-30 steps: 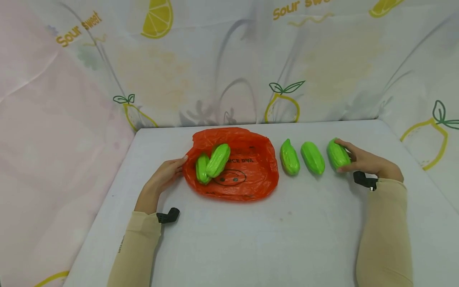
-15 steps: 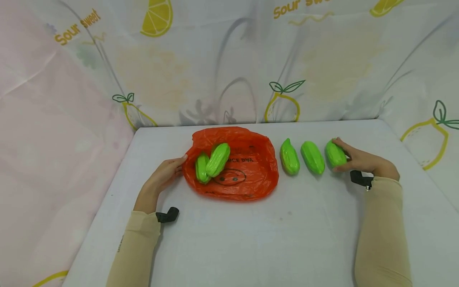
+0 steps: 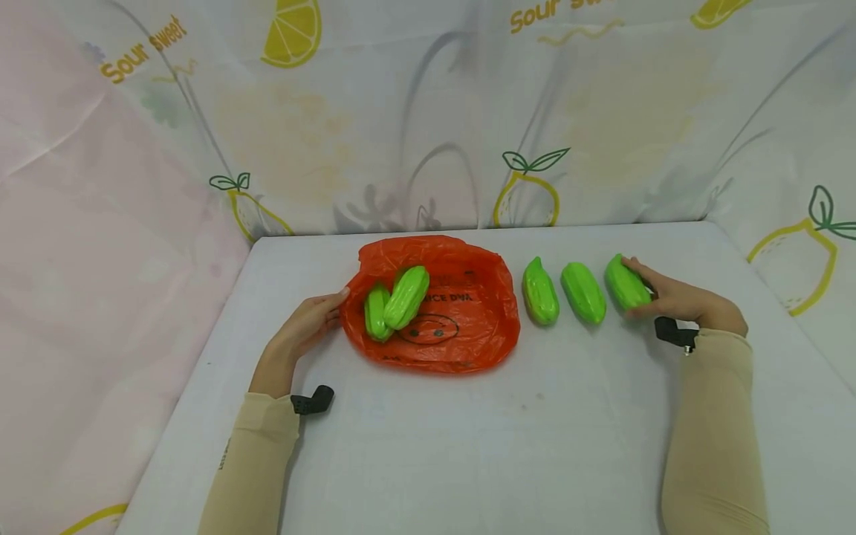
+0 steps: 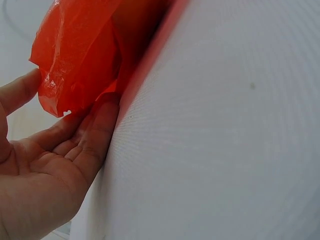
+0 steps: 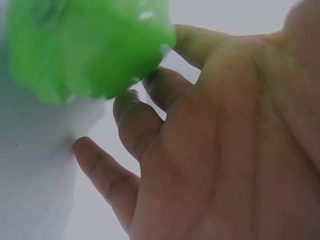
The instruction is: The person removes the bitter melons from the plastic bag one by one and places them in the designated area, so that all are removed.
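Observation:
My left hand (image 3: 310, 323) is at the left rim of a red plastic bag (image 3: 468, 334), which lies open with printed lettering and a smiley face. In the left wrist view, the thumb (image 4: 22, 92) is on the bag's outer edge and the other fingers are under it. Two shiny green ridged gourds (image 3: 406, 297) lie inside the bag, one overlapping the other. On the right, my right hand (image 3: 685, 301) has thumb and fingers around another green ridged gourd (image 3: 627, 282). In the right wrist view, the index finger touches this gourd (image 5: 90, 50) and the little finger stands apart.
Two more green gourds, one with a pointed tip (image 3: 540, 293) and one rounder (image 3: 583, 293), lie between the bag and my right hand. Everything rests on a white-covered table (image 3: 481, 446). Behind it hangs a lemon-print cloth (image 3: 401, 111).
The gourd at my right hand has shifted slightly left and now lies more at a slant, its far end farther back. My right hand has moved a little left overall. The left hand stays at the bag.

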`<state>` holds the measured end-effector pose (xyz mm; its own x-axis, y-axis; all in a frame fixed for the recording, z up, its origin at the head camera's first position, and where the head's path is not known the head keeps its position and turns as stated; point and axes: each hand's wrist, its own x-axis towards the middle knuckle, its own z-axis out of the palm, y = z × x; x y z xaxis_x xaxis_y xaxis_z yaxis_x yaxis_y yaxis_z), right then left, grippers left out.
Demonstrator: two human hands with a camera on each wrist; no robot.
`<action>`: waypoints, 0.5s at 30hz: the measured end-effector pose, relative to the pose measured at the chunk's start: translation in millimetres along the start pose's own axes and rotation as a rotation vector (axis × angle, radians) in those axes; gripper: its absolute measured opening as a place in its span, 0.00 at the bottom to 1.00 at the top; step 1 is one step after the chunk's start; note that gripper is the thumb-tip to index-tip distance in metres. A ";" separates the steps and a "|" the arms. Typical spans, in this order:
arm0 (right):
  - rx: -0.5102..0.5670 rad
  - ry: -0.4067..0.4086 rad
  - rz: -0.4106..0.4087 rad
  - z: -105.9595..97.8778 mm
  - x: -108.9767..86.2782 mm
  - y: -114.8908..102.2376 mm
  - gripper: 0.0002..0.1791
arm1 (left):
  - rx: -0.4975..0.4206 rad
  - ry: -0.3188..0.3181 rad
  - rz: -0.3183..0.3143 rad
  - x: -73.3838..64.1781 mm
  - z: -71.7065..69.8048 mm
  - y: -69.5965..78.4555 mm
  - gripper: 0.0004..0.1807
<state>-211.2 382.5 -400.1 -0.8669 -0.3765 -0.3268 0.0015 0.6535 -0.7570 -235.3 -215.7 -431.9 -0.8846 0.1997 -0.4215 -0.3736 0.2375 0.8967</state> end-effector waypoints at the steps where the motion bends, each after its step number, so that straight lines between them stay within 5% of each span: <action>1: -0.005 -0.001 0.004 0.1 -0.2 -0.4 0.62 | 0.002 -0.005 0.007 0.1 -0.1 -0.3 0.38; 15: -0.117 0.021 0.090 -2.4 -7.7 -9.1 0.61 | 0.033 -0.007 0.015 0.5 -0.1 -1.4 0.37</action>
<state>-205.7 381.1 -389.3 -0.8763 -0.2999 -0.3770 0.0226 0.7562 -0.6540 -235.2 -216.0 -433.4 -0.8882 0.2099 -0.4086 -0.3506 0.2651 0.8982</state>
